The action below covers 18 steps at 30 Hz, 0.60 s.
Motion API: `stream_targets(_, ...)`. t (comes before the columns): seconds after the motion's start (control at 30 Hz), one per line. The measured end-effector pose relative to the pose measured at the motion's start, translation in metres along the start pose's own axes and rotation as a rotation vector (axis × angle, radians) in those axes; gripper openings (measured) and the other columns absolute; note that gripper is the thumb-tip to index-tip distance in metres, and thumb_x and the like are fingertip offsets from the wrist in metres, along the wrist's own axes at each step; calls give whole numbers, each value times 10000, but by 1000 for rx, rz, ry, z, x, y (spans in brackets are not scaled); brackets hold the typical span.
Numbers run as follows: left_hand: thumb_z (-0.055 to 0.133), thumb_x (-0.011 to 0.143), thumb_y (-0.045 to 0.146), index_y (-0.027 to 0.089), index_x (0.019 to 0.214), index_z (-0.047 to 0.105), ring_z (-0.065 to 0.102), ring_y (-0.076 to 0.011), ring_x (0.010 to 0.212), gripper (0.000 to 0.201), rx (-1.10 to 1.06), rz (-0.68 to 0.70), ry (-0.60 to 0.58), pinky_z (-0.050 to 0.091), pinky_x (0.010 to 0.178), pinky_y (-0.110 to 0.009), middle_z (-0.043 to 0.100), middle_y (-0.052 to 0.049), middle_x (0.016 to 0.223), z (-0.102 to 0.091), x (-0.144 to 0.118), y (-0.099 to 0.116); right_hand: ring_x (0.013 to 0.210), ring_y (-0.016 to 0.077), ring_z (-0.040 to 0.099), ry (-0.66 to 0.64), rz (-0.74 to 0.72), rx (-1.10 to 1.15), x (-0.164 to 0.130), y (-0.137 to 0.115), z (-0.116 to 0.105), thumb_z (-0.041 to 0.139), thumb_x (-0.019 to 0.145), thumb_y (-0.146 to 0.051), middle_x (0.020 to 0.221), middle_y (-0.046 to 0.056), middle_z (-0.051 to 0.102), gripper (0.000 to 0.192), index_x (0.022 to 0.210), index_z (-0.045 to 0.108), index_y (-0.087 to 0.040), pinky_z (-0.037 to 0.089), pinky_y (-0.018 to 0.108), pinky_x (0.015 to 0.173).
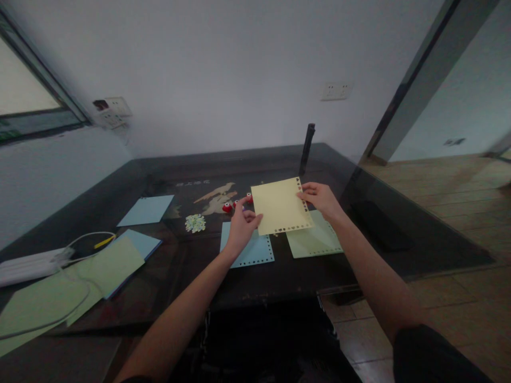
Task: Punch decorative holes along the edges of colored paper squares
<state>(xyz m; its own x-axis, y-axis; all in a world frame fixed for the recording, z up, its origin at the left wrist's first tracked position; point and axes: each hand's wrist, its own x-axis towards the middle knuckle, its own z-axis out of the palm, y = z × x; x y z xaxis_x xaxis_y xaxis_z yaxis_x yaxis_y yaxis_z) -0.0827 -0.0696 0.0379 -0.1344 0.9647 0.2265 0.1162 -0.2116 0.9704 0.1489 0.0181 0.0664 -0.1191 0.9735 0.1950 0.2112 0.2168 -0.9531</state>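
We hold a yellow sheet (280, 206) above the dark desk (279, 276), between both hands. Our left hand (240, 226) pinches its lower left edge, thumb on top and fingers underneath. Our right hand (321, 199) grips the upper right edge, fingertips right at the row of punched holes that runs down the right side and along the bottom edge. The sheet tilts slightly, its lower edge toward us.

Beneath it on the desk lie a blue sheet (251, 250) under the left hand and a green sheet (315, 239) under the right wrist, both with punched borders. Small red punches (236, 205) sit just behind the left hand, and a little heap of paper bits (195, 223) lies to their left. Further left, more sheets lie spread out, with a white power strip (27, 264).
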Motion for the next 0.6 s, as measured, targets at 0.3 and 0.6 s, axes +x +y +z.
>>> stream_targets(0.3, 550, 780, 191, 168, 769, 593, 549, -111, 566, 50, 358, 127, -181, 398, 560, -218, 585, 18, 601, 55, 7, 20, 509, 136, 531, 189, -23, -123, -25, 5, -49, 678, 637, -364, 605, -11, 607, 483, 1064, 599, -153, 422, 260, 497)
stream_targets(0.6, 504, 793, 165, 188, 898, 633, 601, -161, 656, 168, 675, 92, -413, 405, 614, -252, 669, -12, 696, 69, -13, 3, 560, 152, 558, 147, 6, -453, -51, 47, -60, 603, 696, -278, 624, 7, 612, 353, 1025, 622, -150, 413, 265, 545)
